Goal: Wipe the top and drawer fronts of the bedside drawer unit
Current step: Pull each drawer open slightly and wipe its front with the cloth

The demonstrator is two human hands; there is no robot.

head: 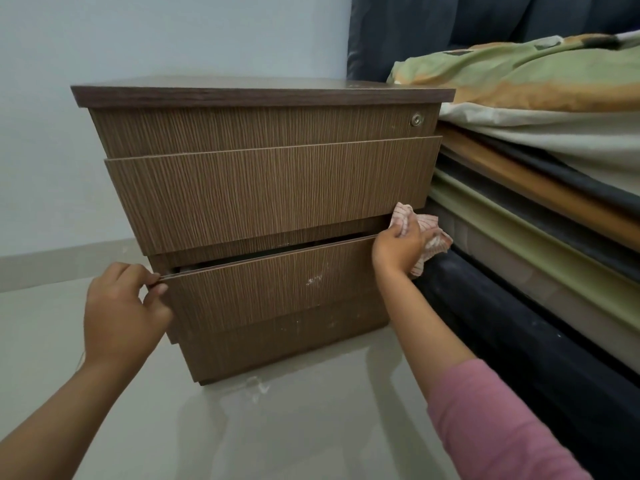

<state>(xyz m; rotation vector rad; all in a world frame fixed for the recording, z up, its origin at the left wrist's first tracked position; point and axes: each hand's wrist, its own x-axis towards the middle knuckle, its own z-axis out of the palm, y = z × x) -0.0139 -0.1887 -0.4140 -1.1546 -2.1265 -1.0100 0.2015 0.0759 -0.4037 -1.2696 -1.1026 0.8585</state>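
Note:
A brown wood-grain bedside drawer unit (263, 188) stands on the floor, its dark top (256, 90) bare. The lower drawer (273, 285) is pulled out a little, with white smudges on its front. My left hand (121, 313) pinches the drawer front's upper left corner between thumb and fingers. My right hand (398, 251) grips a crumpled pink-striped white cloth (426, 233) at the drawer's upper right corner, just below the upper drawer (270, 192).
A bed with stacked mattresses and a green-orange cover (540, 168) presses against the unit's right side. A pale wall (104, 46) lies behind and to the left. The tiled floor (277, 427) in front shows white dust near the unit's base.

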